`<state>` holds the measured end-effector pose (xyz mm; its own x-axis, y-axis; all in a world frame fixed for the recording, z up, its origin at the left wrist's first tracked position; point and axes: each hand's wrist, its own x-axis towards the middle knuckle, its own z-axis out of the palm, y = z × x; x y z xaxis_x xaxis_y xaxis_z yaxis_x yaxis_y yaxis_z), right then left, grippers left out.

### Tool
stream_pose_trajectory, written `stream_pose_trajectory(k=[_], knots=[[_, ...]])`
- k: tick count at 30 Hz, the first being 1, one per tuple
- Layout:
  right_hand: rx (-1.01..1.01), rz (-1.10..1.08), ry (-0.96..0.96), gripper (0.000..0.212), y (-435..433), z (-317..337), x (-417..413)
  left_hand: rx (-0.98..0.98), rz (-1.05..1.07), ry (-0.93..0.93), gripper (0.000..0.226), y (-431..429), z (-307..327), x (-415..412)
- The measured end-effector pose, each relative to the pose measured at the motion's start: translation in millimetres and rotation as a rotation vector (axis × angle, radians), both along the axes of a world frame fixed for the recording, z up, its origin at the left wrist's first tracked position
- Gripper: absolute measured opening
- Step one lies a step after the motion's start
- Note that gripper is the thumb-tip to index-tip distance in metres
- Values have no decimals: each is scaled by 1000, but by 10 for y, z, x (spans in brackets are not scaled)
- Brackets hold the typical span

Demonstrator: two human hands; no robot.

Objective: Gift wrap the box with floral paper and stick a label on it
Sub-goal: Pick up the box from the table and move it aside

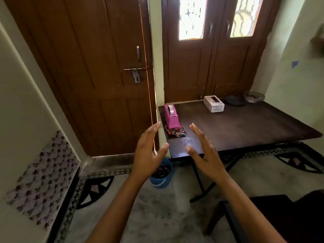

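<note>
Tape dispenser (171, 116) left of box (214, 103).

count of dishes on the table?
2. A dark plate at the far edge of the table, right of the white box; a clear glass bowl just right of it, at the far corner. None looks hidden.

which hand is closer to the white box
Right. The right hand is in front of the white box, slightly to its left; the left hand is further left.
</note>
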<state>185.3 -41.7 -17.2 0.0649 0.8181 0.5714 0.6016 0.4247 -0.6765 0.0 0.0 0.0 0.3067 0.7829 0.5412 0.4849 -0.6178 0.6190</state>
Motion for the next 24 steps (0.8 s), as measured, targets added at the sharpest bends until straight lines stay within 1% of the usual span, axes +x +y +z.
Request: stream_pose_trajectory(k=[6,10,14,20,24], knots=[[-127,-15,100,65,612,-330,128,-97,3,19,63,583,-309,200],[-138,-4,136,59,1059,-429,320,-161,1,13,63,1057,-448,375],[-193,-17,185,61,1538,-505,580,-216,9,-3,61,1572,-504,626],[-241,-70,192,70,2097,-587,866,-255,-16,5,54,2174,-570,968],[-287,-98,196,70,2463,-695,1060,-279,-40,1,56,2582,-658,1170]])
